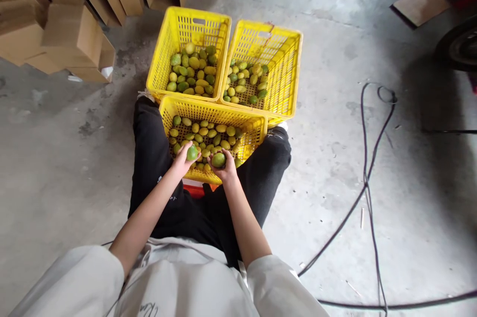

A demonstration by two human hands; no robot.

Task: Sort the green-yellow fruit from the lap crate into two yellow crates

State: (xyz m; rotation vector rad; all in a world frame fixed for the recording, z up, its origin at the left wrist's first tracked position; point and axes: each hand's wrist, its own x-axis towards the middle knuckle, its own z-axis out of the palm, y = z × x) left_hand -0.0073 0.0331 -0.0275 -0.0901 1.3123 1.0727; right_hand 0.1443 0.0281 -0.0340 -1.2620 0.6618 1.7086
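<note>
My left hand (182, 160) is closed around a smooth green oval fruit (192, 153), with the fruit's top showing. In my right hand (226, 170) lies another green fruit (218, 160), slightly darker, with the fingers curled about it. Both hands are side by side over the near part of a yellow plastic crate (214, 107) between my knees. Yellow and green fruits (211, 133) lie spread over that crate's bottom. What kind of fruit they are I cannot tell for sure.
Behind stand two more yellow crates, the left one (151, 76) and the right one (298, 68), both with similar fruits. Cardboard boxes (74, 31) are heaped at the upper left. A black cable (345, 220) crosses the concrete floor on the right, near a wheel (464, 46).
</note>
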